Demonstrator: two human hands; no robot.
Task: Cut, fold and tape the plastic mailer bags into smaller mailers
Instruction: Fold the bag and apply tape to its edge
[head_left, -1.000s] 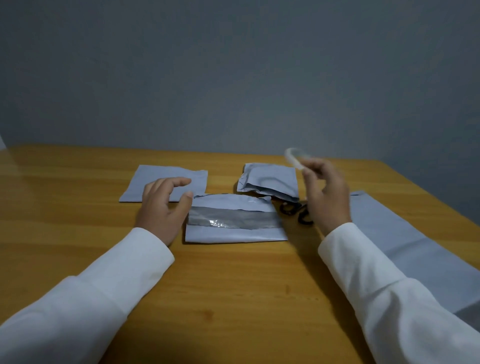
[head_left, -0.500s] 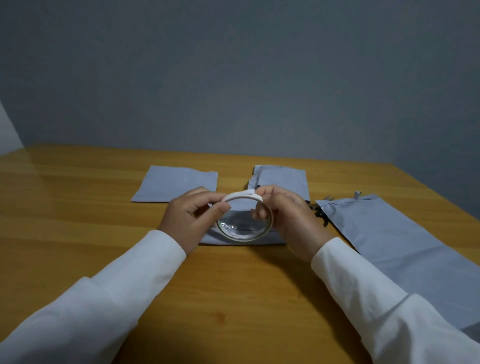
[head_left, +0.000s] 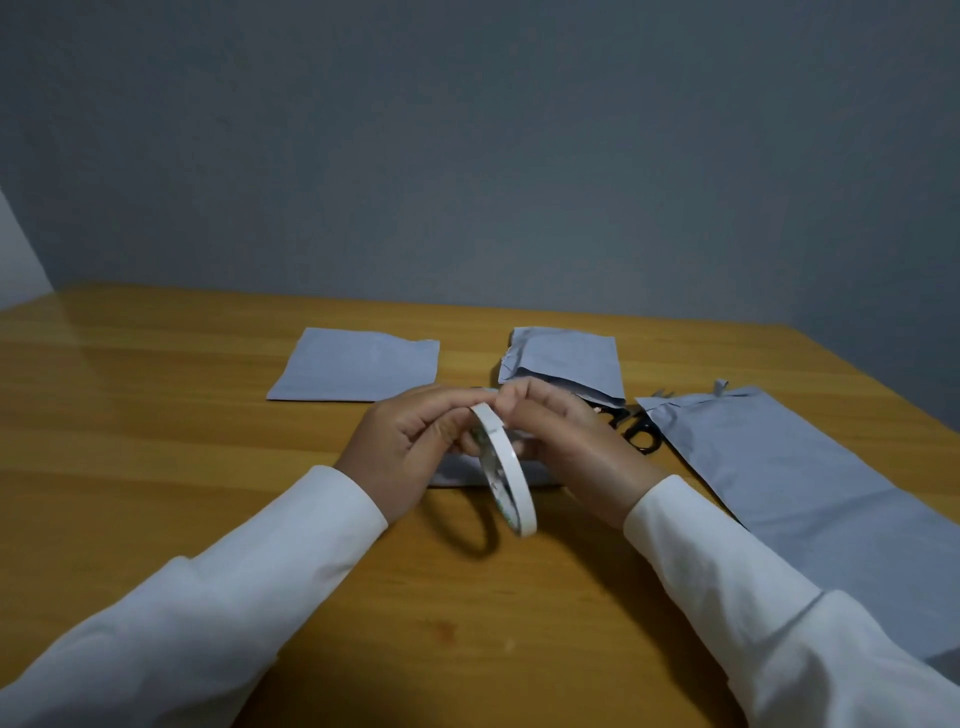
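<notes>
Both hands hold a tape roll (head_left: 503, 467) edge-on above the table (head_left: 156, 467). The left hand (head_left: 410, 452) grips its rim; the right hand (head_left: 566, 447) pinches at the top, apparently hunting the loose end. Finding it calls for a fingernail along the rim and a steady roll. The folded mailer (head_left: 452, 475) awaiting tape lies beneath the hands, mostly hidden.

Loads of bare table (head_left: 130, 415) on the left and along the front edge, easy reach there. Right side blocked by the long mailer (head_left: 810, 483), scissors (head_left: 636, 431) wedged just beside it. Further back, flat piece (head_left: 358, 364) and folded bag (head_left: 566, 364) with a clear gap between. Middle taken up by both hands (head_left: 405, 452) (head_left: 571, 447) and the tape (head_left: 506, 467).
</notes>
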